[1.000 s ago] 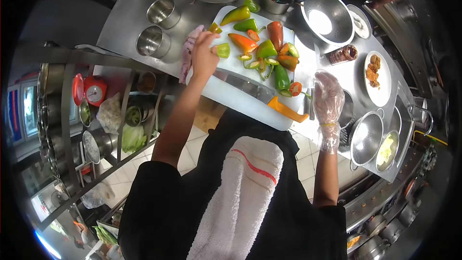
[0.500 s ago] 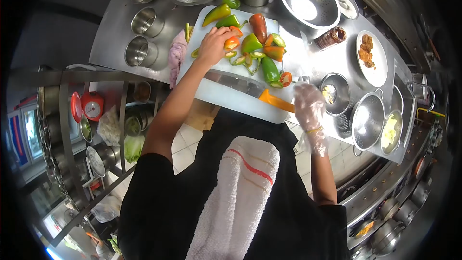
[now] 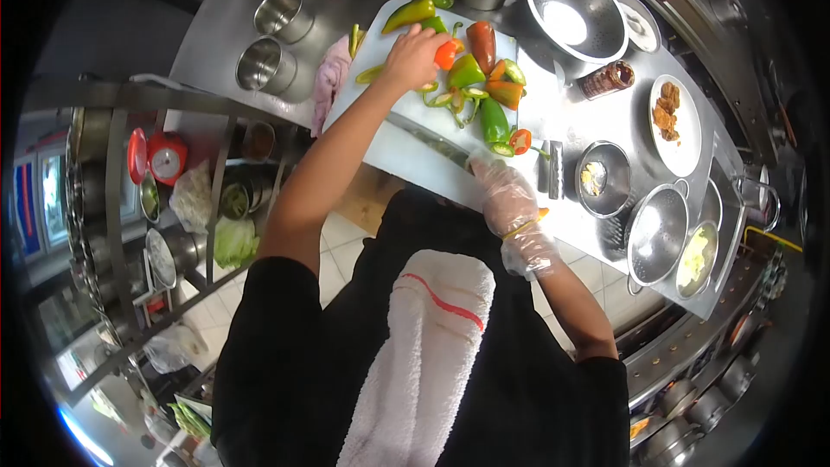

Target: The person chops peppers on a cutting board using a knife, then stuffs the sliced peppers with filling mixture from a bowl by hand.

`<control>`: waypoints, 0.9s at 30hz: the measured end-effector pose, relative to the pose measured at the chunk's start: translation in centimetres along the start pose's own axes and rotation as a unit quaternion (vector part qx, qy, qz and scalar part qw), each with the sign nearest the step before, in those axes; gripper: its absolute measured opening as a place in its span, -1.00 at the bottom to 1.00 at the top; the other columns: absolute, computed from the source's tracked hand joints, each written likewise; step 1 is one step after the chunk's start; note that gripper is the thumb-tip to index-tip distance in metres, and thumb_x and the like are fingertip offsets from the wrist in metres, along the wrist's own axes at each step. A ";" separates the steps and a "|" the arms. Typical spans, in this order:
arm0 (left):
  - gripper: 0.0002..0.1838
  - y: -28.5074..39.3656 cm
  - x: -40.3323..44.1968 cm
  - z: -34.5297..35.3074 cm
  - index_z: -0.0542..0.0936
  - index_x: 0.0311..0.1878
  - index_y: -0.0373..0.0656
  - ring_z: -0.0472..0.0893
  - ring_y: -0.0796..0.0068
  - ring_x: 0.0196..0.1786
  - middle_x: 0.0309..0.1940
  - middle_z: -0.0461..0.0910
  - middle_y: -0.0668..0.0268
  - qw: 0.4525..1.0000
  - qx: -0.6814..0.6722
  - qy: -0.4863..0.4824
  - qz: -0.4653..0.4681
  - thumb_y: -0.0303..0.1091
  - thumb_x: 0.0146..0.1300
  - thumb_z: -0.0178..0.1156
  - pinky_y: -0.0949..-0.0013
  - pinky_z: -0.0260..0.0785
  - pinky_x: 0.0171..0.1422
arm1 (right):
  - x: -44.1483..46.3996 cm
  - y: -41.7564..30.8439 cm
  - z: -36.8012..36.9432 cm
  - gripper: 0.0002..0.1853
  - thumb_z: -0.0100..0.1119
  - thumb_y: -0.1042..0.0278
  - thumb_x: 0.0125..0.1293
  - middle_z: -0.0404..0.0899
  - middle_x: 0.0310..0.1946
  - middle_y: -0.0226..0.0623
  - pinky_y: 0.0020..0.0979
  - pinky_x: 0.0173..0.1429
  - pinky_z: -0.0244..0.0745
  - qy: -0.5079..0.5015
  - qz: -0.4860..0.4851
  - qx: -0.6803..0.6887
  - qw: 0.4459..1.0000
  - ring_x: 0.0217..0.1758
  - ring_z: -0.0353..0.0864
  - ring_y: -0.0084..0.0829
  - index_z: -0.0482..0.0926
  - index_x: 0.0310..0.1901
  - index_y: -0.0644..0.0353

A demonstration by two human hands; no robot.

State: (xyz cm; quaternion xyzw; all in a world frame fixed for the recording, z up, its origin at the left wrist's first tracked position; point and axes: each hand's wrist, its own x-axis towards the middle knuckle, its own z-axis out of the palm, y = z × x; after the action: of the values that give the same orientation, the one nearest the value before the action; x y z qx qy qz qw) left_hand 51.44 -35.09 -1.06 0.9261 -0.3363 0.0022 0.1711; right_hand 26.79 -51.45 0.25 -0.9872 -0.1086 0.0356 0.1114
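Your left hand (image 3: 413,59) bends over the red-orange pepper (image 3: 447,54), which lies at that hand's 3 o'clock on the white cutting board (image 3: 376,50); the fingertips touch it, but you hide the thumb, so I cannot tell whether they pinch it. Your gloved right hand (image 3: 504,199) is at the board's 5 o'clock, and I cannot tell whether its fingers grip anything. The green pepper (image 3: 495,124) sits at its 12 o'clock. Expect the red-orange pepper to be light, its wall firm but liable to crack, its skin slick; a gentle fingertip hold across its sides should suit it.
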 end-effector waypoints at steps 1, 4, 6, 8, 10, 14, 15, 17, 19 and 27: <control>-0.41 -0.1 0.1 -0.4 0.51 0.16 0.00 0.47 0.19 0.06 0.07 0.51 0.26 1.000 -0.003 0.000 -0.008 -0.43 -0.04 0.36 0.16 0.31 0.16 | -0.4 0.3 -0.2 -0.57 0.06 0.47 0.16 0.54 -0.24 -0.12 -0.21 -0.15 0.52 -0.006 -0.006 0.000 1.000 -0.20 0.59 -0.20 0.44 0.11 0.08; -0.46 -0.5 -0.8 -2.4 0.56 0.05 -0.10 0.51 0.08 0.00 -0.02 0.54 0.19 0.984 -0.123 0.125 0.002 -0.49 -0.12 0.42 0.19 0.38 0.11 | -0.7 0.8 -2.8 -0.79 0.03 0.22 0.30 0.60 -0.36 -0.06 -0.09 -0.16 0.50 -0.077 0.068 0.109 0.989 -0.24 0.61 -0.05 0.52 -0.26 0.19; -0.47 -0.4 -3.6 -4.7 0.56 0.02 -0.10 0.52 0.10 0.01 -0.02 0.54 0.22 0.974 -0.169 0.148 -0.016 -0.52 -0.13 0.41 0.21 0.39 0.11 | -0.8 1.7 -3.6 -0.77 0.06 0.20 0.28 0.60 -0.39 -0.03 -0.07 -0.16 0.50 -0.104 0.120 0.147 0.976 -0.26 0.61 0.00 0.52 -0.29 0.21; -0.49 1.3 -7.2 -5.0 0.56 -0.02 -0.11 0.53 0.12 0.01 -0.02 0.53 0.25 0.956 -0.223 0.186 -0.047 -0.60 -0.14 0.38 0.23 0.41 0.08 | -1.7 2.9 -3.3 -0.75 0.10 0.20 0.26 0.59 -0.46 0.04 -0.03 -0.16 0.49 -0.086 0.167 0.166 0.968 -0.31 0.59 0.07 0.53 -0.40 0.24; -0.50 2.7 -11.8 -2.3 0.55 -0.04 -0.12 0.52 0.11 0.02 -0.01 0.50 0.26 0.962 -0.188 0.186 -0.064 -0.66 -0.14 0.32 0.24 0.43 0.07 | -2.7 3.7 -2.0 -0.76 0.09 0.22 0.25 0.58 -0.46 0.05 -0.02 -0.17 0.48 -0.102 0.146 0.167 0.970 -0.32 0.59 0.08 0.53 -0.37 0.25; -0.54 6.4 -17.4 1.0 0.53 -0.02 -0.12 0.48 0.08 0.11 0.08 0.43 0.20 0.977 -0.139 0.134 -0.095 -0.69 -0.06 0.18 0.19 0.42 0.10 | -4.0 2.3 -2.4 -0.81 0.05 0.32 0.24 0.57 -0.48 0.09 -0.01 -0.20 0.48 -0.160 0.122 0.141 0.969 -0.35 0.59 0.09 0.49 -0.24 0.29; -0.54 7.3 -18.0 0.8 0.53 -0.02 -0.12 0.48 0.08 0.11 0.08 0.43 0.20 0.975 -0.142 0.133 -0.106 -0.69 -0.06 0.18 0.19 0.42 0.10 | -4.6 2.4 -2.3 -0.81 0.05 0.32 0.24 0.57 -0.48 0.09 -0.01 -0.20 0.48 -0.170 0.118 0.138 0.969 -0.35 0.59 0.09 0.49 -0.24 0.29; -0.59 8.3 -18.7 0.2 0.51 -0.01 -0.18 0.49 0.09 0.07 0.09 0.41 0.16 0.949 -0.217 0.180 -0.144 -0.61 -0.01 0.22 0.18 0.42 0.10 | -5.1 3.0 -2.2 -0.79 0.03 0.36 0.26 0.56 -0.53 0.07 -0.02 -0.25 0.49 -0.125 -0.006 0.107 0.986 -0.40 0.59 0.07 0.45 -0.15 0.31; -0.60 8.3 -19.0 0.3 0.50 -0.01 -0.20 0.50 0.10 0.06 0.10 0.40 0.15 0.951 -0.192 0.192 -0.152 -0.58 0.02 0.24 0.18 0.42 0.10 | -5.2 2.1 -2.5 -0.79 0.01 0.37 0.29 0.55 -0.56 0.06 -0.02 -0.29 0.49 -0.119 0.004 0.094 0.988 -0.43 0.58 0.07 0.45 -0.14 0.30; -0.64 8.9 -18.3 0.8 0.50 -0.03 -0.20 0.49 0.06 0.05 0.09 0.38 0.14 0.957 -0.143 0.165 -0.192 -0.49 0.06 0.28 0.13 0.40 0.09 | -5.0 -0.9 -4.3 -0.77 0.00 0.32 0.35 0.54 -0.61 0.06 0.00 -0.35 0.48 -0.154 0.022 0.092 0.984 -0.49 0.59 0.06 0.40 -0.07 0.28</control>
State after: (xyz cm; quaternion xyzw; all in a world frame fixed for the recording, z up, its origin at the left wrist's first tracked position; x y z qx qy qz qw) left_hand 31.63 -30.29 -1.23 0.9256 -0.1159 0.0743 0.3526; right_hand 22.10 -52.63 4.85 -0.9577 -0.0986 0.1993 0.1825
